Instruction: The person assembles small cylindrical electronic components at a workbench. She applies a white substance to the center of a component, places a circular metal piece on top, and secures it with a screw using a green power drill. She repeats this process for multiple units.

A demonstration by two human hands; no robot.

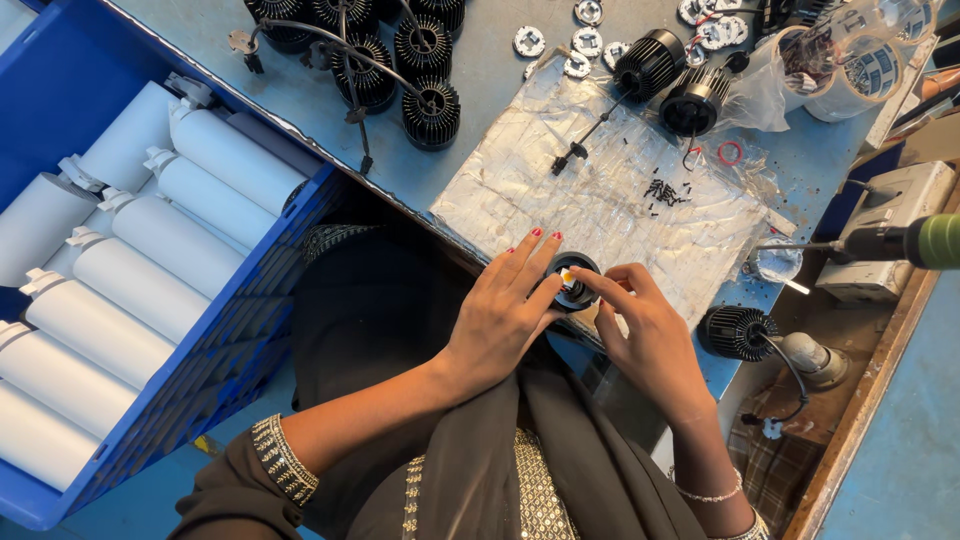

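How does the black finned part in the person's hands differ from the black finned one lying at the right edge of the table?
The held finned part stands open end up, showing a small yellow-white piece inside; the finned part at the table edge lies on its side. The left hand and right hand grip the held one; the other lies untouched, trailing a black cable. Both are black, round and ribbed.

Workshop corner seen from above

A pale blue-grey table (480,70) with a worn wooden edge (870,400) stands on a blue floor (900,440); a blue plastic crate (60,60) sits at its left, under even light.
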